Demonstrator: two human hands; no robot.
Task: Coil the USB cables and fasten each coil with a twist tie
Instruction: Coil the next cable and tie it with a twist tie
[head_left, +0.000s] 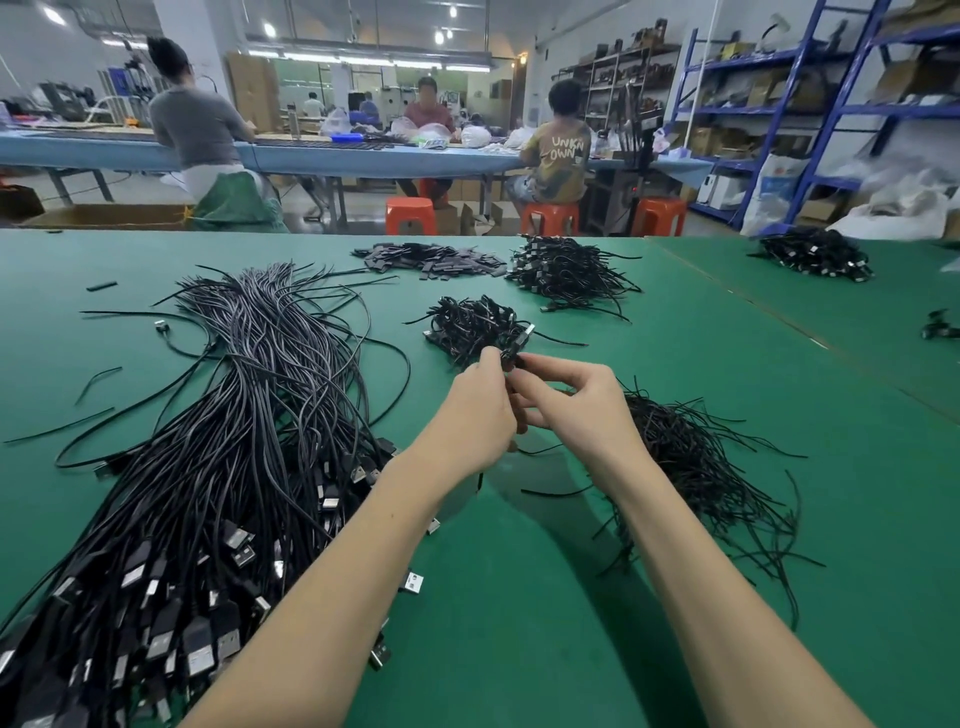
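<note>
While the green table (519, 597) fills the foreground, a heap of uncoiled USB cables (218, 467) lies to the left and loose twist ties (691, 457) to the right. Between them, the left hand (475, 410) and right hand (582, 410) pinch a small coiled cable (514, 353), mostly hidden by the fingers. Just beyond lies a pile of finished coils (472, 325). Farther off, seated workers (556, 145) and blue shelving (810, 104).
</note>
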